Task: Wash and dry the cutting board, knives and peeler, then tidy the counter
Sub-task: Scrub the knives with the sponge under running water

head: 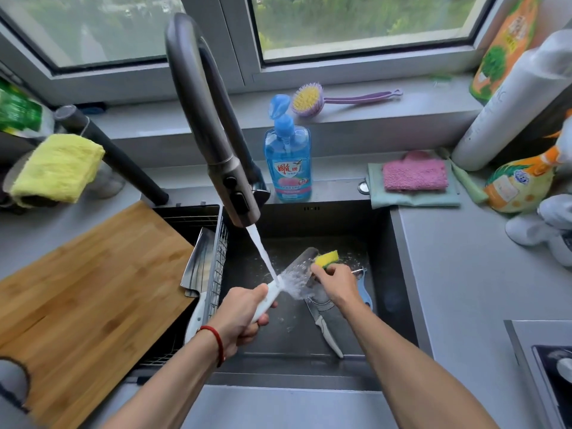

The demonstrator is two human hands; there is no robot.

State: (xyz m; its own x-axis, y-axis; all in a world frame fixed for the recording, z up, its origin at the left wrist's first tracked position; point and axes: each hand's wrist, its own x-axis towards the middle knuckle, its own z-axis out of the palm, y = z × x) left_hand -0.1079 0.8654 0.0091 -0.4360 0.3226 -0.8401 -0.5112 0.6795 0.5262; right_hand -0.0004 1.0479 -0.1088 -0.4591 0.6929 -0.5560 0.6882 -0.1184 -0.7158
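Note:
My left hand (244,314) grips the white handle of a knife (298,264) and holds its blade over the sink (402,274) under the running water. My right hand (335,283) pinches a yellow-green sponge (327,257) against the blade's far end. A second white-handled knife (325,329) lies on the sink floor, with a blue peeler (364,292) beside it, partly hidden by my right wrist. A cleaver (198,267) stands in the wire rack (216,274) at the sink's left. The wooden cutting board (93,298) lies on the counter to the left.
The grey faucet (216,134) arches over the sink. Blue dish soap (289,162) stands behind it. A yellow cloth (55,167) sits at the far left, pink and green cloths (414,178) at the right. A purple brush (309,99) lies on the sill; bottles crowd the right.

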